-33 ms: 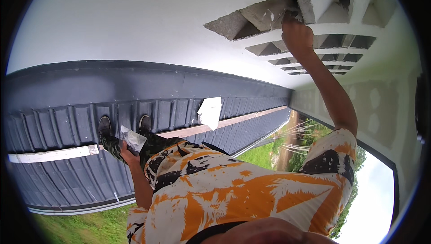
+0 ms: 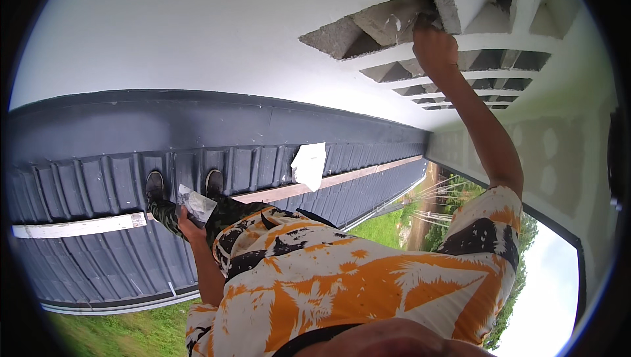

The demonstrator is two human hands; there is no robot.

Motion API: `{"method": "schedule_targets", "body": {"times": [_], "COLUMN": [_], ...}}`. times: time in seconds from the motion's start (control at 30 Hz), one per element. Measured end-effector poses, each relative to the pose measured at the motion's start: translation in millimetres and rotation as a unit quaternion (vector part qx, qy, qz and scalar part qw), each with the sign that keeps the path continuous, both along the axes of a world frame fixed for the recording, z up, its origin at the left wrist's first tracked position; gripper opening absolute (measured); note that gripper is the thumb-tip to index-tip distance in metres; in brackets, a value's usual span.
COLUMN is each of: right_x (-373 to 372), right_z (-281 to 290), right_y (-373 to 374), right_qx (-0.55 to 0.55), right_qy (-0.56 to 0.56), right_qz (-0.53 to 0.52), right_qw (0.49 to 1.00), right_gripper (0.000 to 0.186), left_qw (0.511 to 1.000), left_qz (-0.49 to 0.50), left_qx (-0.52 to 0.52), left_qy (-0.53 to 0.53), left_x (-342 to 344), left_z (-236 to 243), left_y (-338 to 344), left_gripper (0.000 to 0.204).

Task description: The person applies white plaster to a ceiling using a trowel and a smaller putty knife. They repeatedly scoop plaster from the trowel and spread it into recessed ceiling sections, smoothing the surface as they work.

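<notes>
At 6 o'clock, nearest the viewer, a patterned orange, white and black shirt [image 2: 355, 278] covers the wearer's torso. Toward 8 o'clock, the left hand [image 2: 191, 224] has its fingers closed on one end of a flat, pale-smeared plate [image 2: 197, 204]. Toward 1 o'clock, the right hand [image 2: 435, 48] reaches into the largest recess of a vent-block panel [image 2: 368, 20]; its fingers look bent, but their tips are lost in shadow, so what they hold cannot be told. The step in hand appears to be finishing inside that recess; the next move probably calls for short, controlled strokes along its rough edges. The panel is grainy grey masonry with angled inner faces, set in a smooth white wall [image 2: 197, 35]. Beyond lie a ribbed dark metal roof [image 2: 105, 265], a crumpled white sheet [image 2: 309, 166] near centre, and, toward 7 o'clock, grass [image 2: 125, 331].
</notes>
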State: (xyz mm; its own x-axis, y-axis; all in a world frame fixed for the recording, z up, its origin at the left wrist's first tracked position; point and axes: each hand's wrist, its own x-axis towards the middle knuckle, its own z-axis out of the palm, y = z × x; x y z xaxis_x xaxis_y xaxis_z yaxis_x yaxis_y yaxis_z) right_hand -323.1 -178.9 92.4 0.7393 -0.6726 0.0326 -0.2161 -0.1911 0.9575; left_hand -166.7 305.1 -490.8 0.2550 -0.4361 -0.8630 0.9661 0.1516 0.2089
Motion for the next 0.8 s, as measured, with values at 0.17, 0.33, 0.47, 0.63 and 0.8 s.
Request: {"method": "schedule_targets", "body": {"times": [0.17, 0.33, 0.47, 0.63, 0.8], "right_x": [-7.9, 1.5, -15.9, -39.6, -56.8], "right_z": [-0.6, -4.4, -1.9, -2.8, 3.8], "right_y": [-13.9, 19.2, 3.4, 22.4, 29.7], "right_qx": [0.054, 0.036, -0.007, 0.009, 0.021], "right_qy": [-0.006, -0.029, -0.018, -0.003, -0.03], "right_qz": [-0.057, -0.056, 0.047, 0.047, 0.094], "right_qw": [0.997, 0.997, 0.999, 0.999, 0.995], "right_gripper": [0.011, 0.007, 0.01, 0.026, 0.044], "left_qw": [1.0, 1.0, 1.0, 0.999, 0.996], "left_qz": [-0.01, 0.011, 0.018, 0.02, 0.002], "left_qx": [0.009, 0.019, -0.007, -0.044, -0.085], "left_qy": [-0.012, 0.001, -0.001, -0.018, -0.018], "left_x": [0.1, 1.0, 3.5, 9.6, 13.4], "left_z": [6.6, 12.4, 18.1, 39.0, 42.9], "left_y": [3.2, -7.6, -14.0, -29.9, -39.5], "left_gripper": [0.036, 0.035, 0.034, 0.034, 0.033]}}
